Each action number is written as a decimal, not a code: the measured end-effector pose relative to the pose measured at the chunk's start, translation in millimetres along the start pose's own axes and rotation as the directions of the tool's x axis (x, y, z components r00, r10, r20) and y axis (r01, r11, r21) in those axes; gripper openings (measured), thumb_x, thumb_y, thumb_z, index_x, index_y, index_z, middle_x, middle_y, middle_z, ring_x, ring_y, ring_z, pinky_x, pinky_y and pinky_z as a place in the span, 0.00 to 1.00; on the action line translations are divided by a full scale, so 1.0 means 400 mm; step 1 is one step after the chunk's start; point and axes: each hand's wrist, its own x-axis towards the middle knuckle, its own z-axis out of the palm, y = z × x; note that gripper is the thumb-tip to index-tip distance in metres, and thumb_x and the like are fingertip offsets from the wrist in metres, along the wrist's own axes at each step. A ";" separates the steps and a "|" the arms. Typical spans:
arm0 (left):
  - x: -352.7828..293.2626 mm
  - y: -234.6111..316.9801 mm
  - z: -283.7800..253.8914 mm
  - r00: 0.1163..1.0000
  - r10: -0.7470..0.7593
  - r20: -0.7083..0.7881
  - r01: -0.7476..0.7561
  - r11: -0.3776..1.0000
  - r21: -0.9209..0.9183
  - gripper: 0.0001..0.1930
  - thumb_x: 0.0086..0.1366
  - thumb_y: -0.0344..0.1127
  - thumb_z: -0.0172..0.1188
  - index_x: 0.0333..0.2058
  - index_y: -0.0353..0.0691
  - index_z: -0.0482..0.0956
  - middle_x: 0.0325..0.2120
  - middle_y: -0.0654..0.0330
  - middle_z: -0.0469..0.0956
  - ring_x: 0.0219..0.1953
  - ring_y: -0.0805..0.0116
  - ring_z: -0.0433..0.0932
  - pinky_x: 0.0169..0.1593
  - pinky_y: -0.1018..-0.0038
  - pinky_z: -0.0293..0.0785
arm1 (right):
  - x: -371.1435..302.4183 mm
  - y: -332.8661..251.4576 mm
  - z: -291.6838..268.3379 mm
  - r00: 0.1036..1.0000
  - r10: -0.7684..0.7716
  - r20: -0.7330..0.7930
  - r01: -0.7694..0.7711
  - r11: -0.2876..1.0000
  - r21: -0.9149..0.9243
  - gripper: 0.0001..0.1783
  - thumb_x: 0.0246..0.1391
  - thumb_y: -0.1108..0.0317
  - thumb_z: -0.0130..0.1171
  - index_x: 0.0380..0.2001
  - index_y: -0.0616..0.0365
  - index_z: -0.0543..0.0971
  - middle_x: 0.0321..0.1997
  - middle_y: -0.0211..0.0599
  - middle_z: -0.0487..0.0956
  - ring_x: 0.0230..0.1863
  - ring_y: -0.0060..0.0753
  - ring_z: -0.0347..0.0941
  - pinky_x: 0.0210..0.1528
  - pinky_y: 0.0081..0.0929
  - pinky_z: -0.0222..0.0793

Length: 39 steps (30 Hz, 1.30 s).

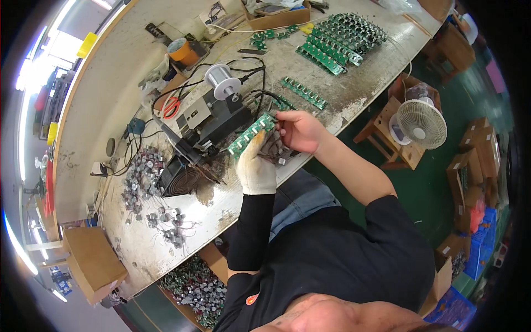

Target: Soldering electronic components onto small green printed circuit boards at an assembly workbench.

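My left hand [257, 170], in a white glove, is closed around a green circuit board strip [243, 143] with a row of small pale parts along it. The glove's thumb lies across the board's face. At the strip's right end is my bare right hand [301, 131], its thumb and fingers drawn together in a pinch; what they hold is too small to make out. Small metal motors [281, 161] hang below the board, partly hidden between the hands. Just beyond the board stands a black soldering fixture [224, 124] with a spool of solder wire [223, 80] on top.
Loose small motors [142, 177] lie in heaps on the bench's left. Another board strip [304, 92] and stacked boards [343, 41] lie farther right. An orange tape roll [182, 51] and red-handled scissors [171, 107] are at the back. A fan [421, 124] stands right of the bench.
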 end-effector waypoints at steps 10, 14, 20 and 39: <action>-0.001 -0.017 0.030 0.937 0.332 -0.105 -0.309 0.932 0.191 0.12 0.57 0.23 0.62 0.42 0.31 0.80 0.38 0.58 0.82 0.38 0.71 0.79 0.45 0.76 0.73 | -0.005 0.019 0.086 0.925 -0.349 -0.150 0.309 0.921 -0.239 0.11 0.56 0.69 0.61 0.41 0.63 0.77 0.41 0.35 0.79 0.39 0.32 0.77 0.46 0.31 0.72; -0.011 0.003 0.051 0.969 0.215 -0.124 -0.190 0.964 0.187 0.08 0.59 0.27 0.63 0.39 0.36 0.82 0.33 0.63 0.82 0.32 0.74 0.79 0.37 0.78 0.74 | 0.010 -0.022 0.012 0.993 -0.022 0.115 0.015 0.998 0.067 0.12 0.61 0.68 0.50 0.43 0.63 0.76 0.44 0.39 0.80 0.50 0.37 0.74 0.58 0.38 0.65; 0.010 -0.042 0.039 0.947 0.313 -0.078 -0.293 0.935 0.200 0.09 0.60 0.24 0.61 0.40 0.36 0.81 0.34 0.64 0.81 0.36 0.75 0.77 0.41 0.77 0.74 | -0.026 0.011 0.094 0.986 -0.167 -0.012 0.167 0.986 0.019 0.24 0.64 0.52 0.48 0.53 0.60 0.73 0.52 0.40 0.77 0.53 0.39 0.71 0.61 0.38 0.62; -0.022 0.022 0.079 0.970 0.239 -0.041 -0.203 0.893 0.401 0.14 0.61 0.24 0.57 0.46 0.27 0.75 0.37 0.60 0.80 0.39 0.79 0.75 0.42 0.80 0.72 | -0.017 0.006 -0.018 0.898 -0.439 0.018 0.410 0.821 -0.397 0.18 0.64 0.71 0.48 0.56 0.61 0.68 0.48 0.39 0.76 0.50 0.32 0.72 0.56 0.35 0.65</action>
